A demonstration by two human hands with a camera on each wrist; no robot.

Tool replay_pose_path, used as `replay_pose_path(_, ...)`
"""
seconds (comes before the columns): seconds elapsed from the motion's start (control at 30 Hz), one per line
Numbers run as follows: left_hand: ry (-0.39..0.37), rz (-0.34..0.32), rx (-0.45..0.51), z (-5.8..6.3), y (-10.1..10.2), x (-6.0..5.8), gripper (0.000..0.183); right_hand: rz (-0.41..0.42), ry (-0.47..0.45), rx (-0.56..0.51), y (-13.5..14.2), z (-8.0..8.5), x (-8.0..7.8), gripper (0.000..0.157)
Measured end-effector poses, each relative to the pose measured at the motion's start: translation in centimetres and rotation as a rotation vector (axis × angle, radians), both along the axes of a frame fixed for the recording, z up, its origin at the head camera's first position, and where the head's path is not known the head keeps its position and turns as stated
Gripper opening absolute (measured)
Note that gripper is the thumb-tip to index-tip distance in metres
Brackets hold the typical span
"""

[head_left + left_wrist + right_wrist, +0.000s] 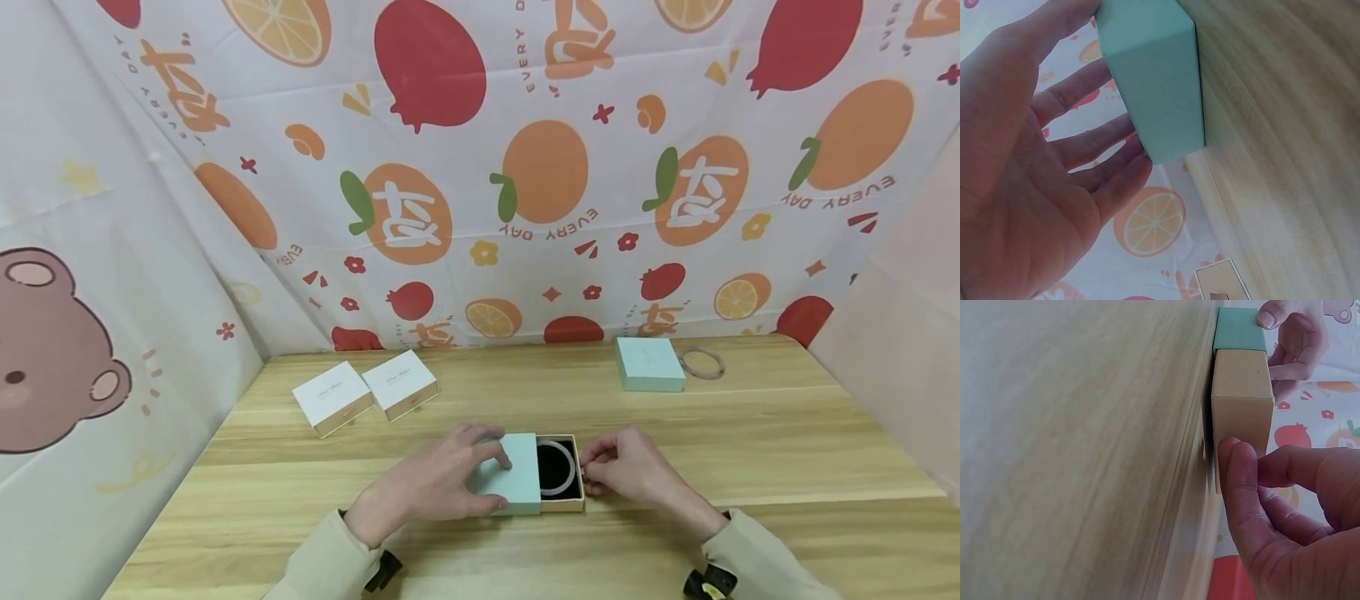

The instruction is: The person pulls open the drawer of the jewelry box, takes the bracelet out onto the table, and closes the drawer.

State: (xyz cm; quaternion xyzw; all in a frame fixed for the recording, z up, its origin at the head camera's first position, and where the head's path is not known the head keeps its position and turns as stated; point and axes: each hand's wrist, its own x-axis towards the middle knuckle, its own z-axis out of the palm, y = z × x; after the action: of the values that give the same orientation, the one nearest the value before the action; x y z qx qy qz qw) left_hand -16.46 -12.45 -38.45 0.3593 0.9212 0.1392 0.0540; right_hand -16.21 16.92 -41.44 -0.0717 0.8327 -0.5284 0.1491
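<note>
Gripping the mint sleeve [523, 471], left hand [435, 475] curved half-open across it, right hand [628, 467] nearly closed, pinching the drawer [562, 505] right of the sleeve, pale bangle [572, 468] inside

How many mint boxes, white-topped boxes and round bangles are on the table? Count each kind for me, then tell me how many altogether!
Mint boxes: 2
White-topped boxes: 2
Bangles: 2
Total: 6
</note>
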Motion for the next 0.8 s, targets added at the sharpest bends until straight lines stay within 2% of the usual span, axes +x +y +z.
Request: replay_pose_path(0.8,-0.014,0.008,-0.003,-0.13,0.05,-0.02,0.033,-0.001,-0.017,-0.012,0.49,-0.04,0.07,0.009)
